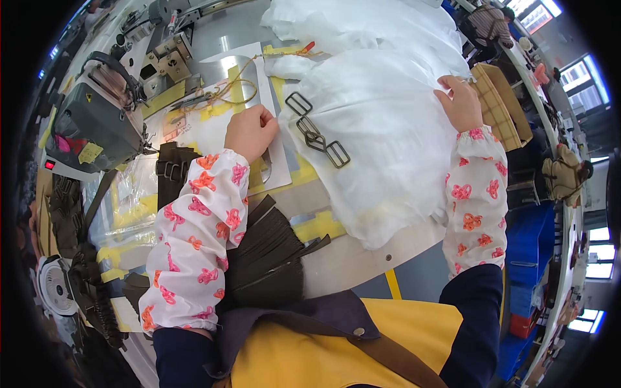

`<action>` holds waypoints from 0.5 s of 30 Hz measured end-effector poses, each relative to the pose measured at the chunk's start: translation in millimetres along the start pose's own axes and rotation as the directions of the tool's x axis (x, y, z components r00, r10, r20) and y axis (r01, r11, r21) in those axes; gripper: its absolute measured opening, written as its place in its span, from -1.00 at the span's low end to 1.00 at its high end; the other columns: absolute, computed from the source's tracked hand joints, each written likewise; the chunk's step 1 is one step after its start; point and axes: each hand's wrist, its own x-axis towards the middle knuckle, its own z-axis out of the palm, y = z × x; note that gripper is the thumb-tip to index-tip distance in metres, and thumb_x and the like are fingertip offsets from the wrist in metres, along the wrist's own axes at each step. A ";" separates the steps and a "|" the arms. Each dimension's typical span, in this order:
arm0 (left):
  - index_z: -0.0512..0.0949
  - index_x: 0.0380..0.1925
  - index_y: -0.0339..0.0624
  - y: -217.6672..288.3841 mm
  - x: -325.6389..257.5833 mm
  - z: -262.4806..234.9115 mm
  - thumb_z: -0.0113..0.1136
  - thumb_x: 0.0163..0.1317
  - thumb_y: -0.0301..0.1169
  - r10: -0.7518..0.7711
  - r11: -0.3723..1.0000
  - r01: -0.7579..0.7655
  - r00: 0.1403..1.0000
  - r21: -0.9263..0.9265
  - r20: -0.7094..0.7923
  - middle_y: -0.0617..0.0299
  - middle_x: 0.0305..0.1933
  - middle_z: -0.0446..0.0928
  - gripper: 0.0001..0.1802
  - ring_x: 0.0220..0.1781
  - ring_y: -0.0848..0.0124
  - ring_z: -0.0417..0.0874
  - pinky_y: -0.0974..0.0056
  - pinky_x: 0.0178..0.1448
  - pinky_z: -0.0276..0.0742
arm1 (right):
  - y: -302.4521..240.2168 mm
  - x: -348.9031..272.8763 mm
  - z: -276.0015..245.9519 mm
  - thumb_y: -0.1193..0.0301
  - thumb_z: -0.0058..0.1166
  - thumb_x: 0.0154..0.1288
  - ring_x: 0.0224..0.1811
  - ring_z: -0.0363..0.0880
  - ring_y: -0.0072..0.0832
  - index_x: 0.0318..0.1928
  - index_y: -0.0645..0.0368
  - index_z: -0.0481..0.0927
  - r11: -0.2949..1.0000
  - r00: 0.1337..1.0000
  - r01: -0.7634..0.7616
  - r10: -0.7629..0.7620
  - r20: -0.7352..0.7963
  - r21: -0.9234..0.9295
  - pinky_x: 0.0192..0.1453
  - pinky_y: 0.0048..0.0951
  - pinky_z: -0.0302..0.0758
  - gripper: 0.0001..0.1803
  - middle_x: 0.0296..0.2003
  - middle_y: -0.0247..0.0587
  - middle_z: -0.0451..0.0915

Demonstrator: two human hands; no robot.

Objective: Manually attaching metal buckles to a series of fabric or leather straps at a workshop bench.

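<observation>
Pretty bright over on the right, with a string of windows (575,76) glowing hard white along a greyish wall (561,35). Bends a fair bit toward the rim. Can also spot a long pale bench (570,223) running down that side, cluttered, plus two people next to it: one in a striped top (488,29), one in a tan top (564,173). Stacks up some blue bins (527,233) in front of the bench, with a red one (522,323) low down among them. Shows grey-blue floor (420,271) past the worktable's rounded metal edge (362,262), with a yellow stripe (392,284) across it. Also includes a round white fan (57,284) far left. Gets dark and blurry beyond that.
</observation>
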 end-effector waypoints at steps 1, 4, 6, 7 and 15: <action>0.50 -0.46 -0.25 2.5 -3.1 -4.1 0.13 0.00 -0.29 0.043 0.999 -0.043 0.999 0.017 -0.015 0.09 -0.55 0.54 -0.77 -0.49 0.18 0.57 0.18 -0.36 0.44 | -7.7 -3.1 -2.8 0.39 0.14 0.02 -0.26 0.50 -0.28 -0.22 0.15 0.50 0.983 0.968 0.117 -0.145 -0.205 -0.139 -0.15 -0.34 0.42 -0.74 -0.26 -0.17 0.52; 0.47 -0.37 -0.27 12.5 -20.0 -25.8 0.14 0.02 -0.30 0.120 0.993 -0.120 0.993 0.023 0.004 0.11 -0.53 0.53 -0.74 -0.50 0.21 0.56 0.20 -0.38 0.43 | -61.2 -9.4 -30.1 0.47 0.13 0.03 -0.38 0.51 -0.30 -0.30 0.21 0.50 0.941 0.895 0.336 -0.309 -0.320 0.030 -0.27 -0.39 0.44 -0.82 -0.38 -0.16 0.52; 0.46 -0.32 -0.28 20.6 -35.4 -44.5 0.13 0.04 -0.30 0.157 0.988 -0.157 0.986 -0.007 0.053 0.12 -0.52 0.52 -0.72 -0.51 0.23 0.55 0.21 -0.38 0.42 | -110.4 -21.3 -39.6 0.53 0.10 0.04 -0.53 0.48 -0.30 -0.38 0.25 0.50 0.848 0.915 0.402 -0.360 -0.182 0.346 -0.41 -0.46 0.43 -0.90 -0.53 -0.16 0.49; 0.47 -0.33 -0.28 29.5 -50.1 -59.8 0.13 0.05 -0.33 0.173 0.985 -0.175 0.979 0.007 0.104 0.12 -0.54 0.51 -0.75 -0.51 0.24 0.54 0.23 -0.39 0.41 | -131.0 -25.8 -36.9 0.52 0.08 0.05 -0.54 0.48 -0.26 -0.43 0.25 0.48 0.776 0.895 0.416 -0.440 -0.066 0.474 -0.39 -0.41 0.43 -0.92 -0.55 -0.14 0.49; 0.50 -0.39 -0.31 14.0 -158.6 -102.5 0.09 0.07 -0.43 0.084 0.996 -0.086 0.982 0.007 0.168 0.06 -0.53 0.49 -0.84 -0.49 0.18 0.52 0.24 -0.37 0.41 | -148.4 -32.2 66.3 0.38 0.10 0.05 -0.43 0.50 -0.08 -0.37 0.27 0.43 0.936 0.830 0.318 -0.352 0.433 0.150 -0.34 -0.25 0.41 -0.78 -0.53 0.00 0.52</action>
